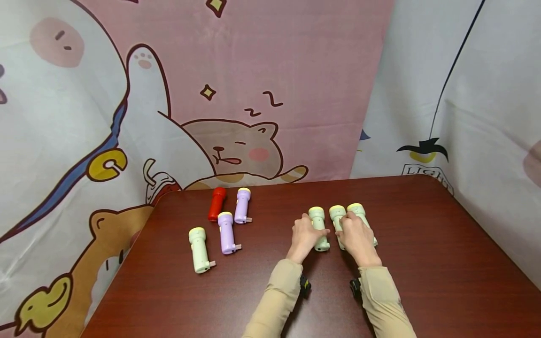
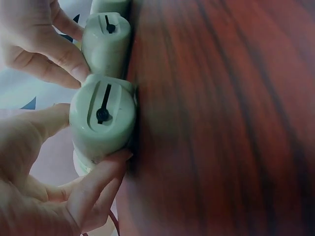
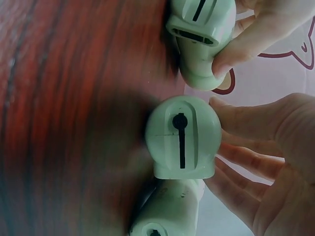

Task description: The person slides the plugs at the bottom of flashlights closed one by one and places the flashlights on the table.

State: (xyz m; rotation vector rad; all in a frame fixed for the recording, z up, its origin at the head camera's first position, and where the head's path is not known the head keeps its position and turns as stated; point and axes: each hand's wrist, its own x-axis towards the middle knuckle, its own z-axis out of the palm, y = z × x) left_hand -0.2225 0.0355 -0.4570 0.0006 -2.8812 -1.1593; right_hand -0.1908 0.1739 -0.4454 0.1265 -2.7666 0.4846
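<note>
Three pale green flashlights lie side by side at the right of the head view. My left hand grips the left one, thumb and fingers on opposite sides; its slotted end faces the left wrist camera. My right hand holds the middle flashlight between thumb and fingers, seen end-on in the right wrist view. Against its right side rests the third flashlight, angled and partly hidden by the right hand. A narrow gap separates the left flashlight from the middle one.
On the brown table, to the left, lie a red flashlight, two purple flashlights and another green one. The purple ones and that green one have small pieces sticking out. A patterned cloth hangs behind.
</note>
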